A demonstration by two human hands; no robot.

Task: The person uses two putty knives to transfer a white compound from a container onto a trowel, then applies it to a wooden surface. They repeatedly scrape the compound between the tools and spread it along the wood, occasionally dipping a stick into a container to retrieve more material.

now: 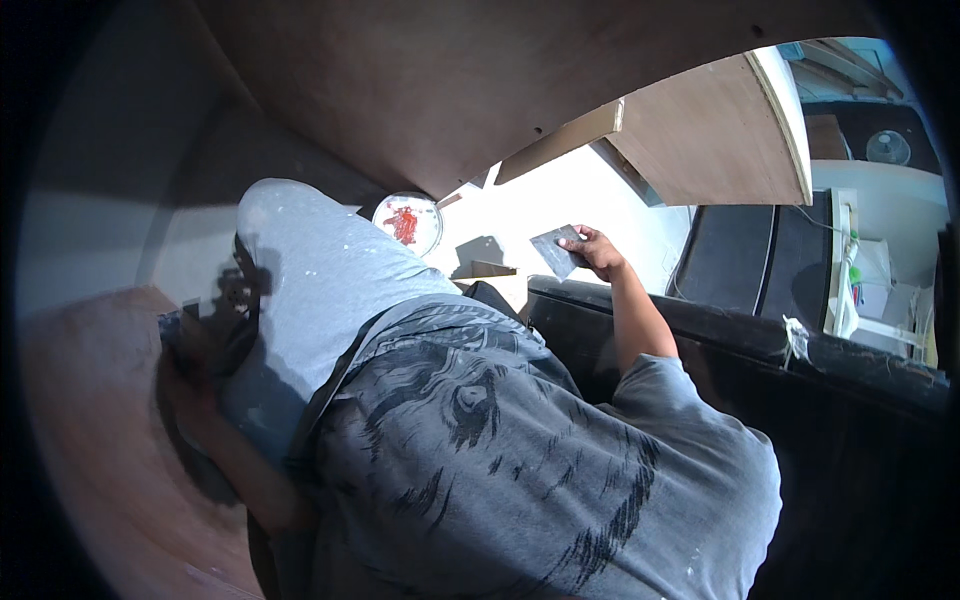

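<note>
While my right hand (598, 253) pinches a flat grey plate (553, 252) by its edge, thumb against curled fingers, just right of upper centre, my left hand (198, 365) sits in shadow at frame left, beside my leg (330, 250); can't make out its finger spread or any grip. Round dish (430, 222) with red paste (403, 224), upper centre, beyond my leg. Wood panel (705, 135), upper right; small fan (888, 148), far upper right. Black ledge (690, 320) right of centre, below the plate.
</note>
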